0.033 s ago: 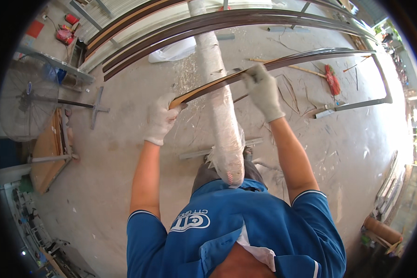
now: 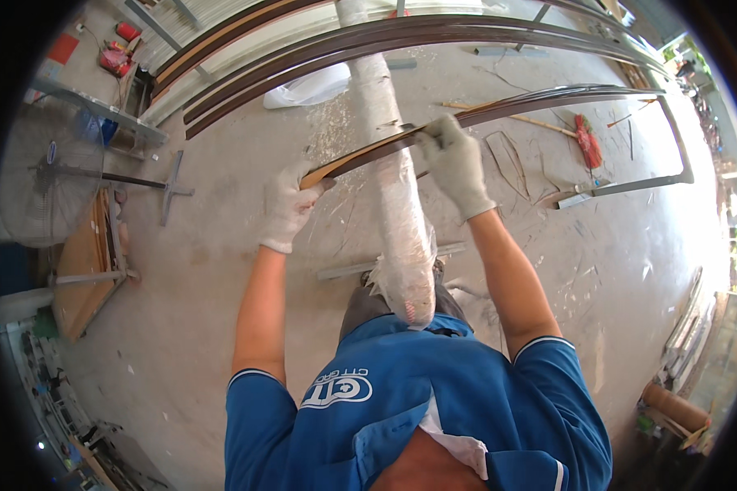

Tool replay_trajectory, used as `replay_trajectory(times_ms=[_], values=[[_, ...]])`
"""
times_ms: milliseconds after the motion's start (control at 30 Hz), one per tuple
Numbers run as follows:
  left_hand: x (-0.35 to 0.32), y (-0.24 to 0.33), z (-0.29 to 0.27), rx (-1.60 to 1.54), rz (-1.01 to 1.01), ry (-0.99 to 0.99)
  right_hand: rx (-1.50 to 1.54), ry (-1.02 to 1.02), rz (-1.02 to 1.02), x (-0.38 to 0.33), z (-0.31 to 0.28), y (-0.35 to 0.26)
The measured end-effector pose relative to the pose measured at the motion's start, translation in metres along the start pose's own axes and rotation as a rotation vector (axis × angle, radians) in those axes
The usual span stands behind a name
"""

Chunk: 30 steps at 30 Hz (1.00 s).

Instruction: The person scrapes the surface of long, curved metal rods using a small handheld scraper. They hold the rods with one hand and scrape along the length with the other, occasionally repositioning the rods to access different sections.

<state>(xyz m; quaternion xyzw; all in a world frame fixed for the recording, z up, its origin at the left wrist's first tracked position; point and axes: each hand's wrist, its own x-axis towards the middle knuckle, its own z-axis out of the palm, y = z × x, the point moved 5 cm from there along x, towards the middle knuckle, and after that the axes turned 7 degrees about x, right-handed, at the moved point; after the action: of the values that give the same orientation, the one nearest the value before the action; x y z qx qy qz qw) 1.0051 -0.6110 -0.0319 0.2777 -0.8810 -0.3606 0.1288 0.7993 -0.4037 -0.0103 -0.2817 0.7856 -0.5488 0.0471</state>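
Observation:
Both my hands wear pale work gloves. My left hand is closed around the near left end of a long dark brown trim strip with a tan face. My right hand is closed at the strip's upper edge, farther along it. A small dark piece pokes out from its fingers; what it is I cannot make out. The strip crosses over a long beam wrapped in clear plastic, which runs from my waist away from me. The strip's far part stretches off to the right.
More brown strips lie across the beam farther off. A standing fan is at left, by a leaning board. A red-headed broom and a grey metal frame are at right. Scraps litter the floor.
My right hand has slid slightly left along the strip, toward my left hand. My left hand has shifted very slightly right, still gripping the strip's end.

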Motion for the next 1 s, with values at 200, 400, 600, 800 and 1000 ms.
replay_trajectory(times_ms=[200,400,600,800,1000], values=[[0.01,-0.033,0.037,-0.927,-0.025,0.133,-0.019,-0.014,-0.01,-0.004,0.04,-0.019],[0.009,-0.03,0.045,-0.942,0.092,0.189,-0.053,0.018,0.045,-0.003,0.051,-0.03],[0.011,-0.023,0.042,-0.83,0.071,0.201,-0.047,-0.024,0.078,-0.014,0.068,-0.038],[0.005,-0.019,0.036,-0.675,0.219,0.335,-0.083,0.062,0.104,-0.022,0.072,-0.046],[0.017,-0.038,0.062,-1.081,0.249,0.268,-0.105,-0.073,-0.041,-0.04,0.122,-0.072]])
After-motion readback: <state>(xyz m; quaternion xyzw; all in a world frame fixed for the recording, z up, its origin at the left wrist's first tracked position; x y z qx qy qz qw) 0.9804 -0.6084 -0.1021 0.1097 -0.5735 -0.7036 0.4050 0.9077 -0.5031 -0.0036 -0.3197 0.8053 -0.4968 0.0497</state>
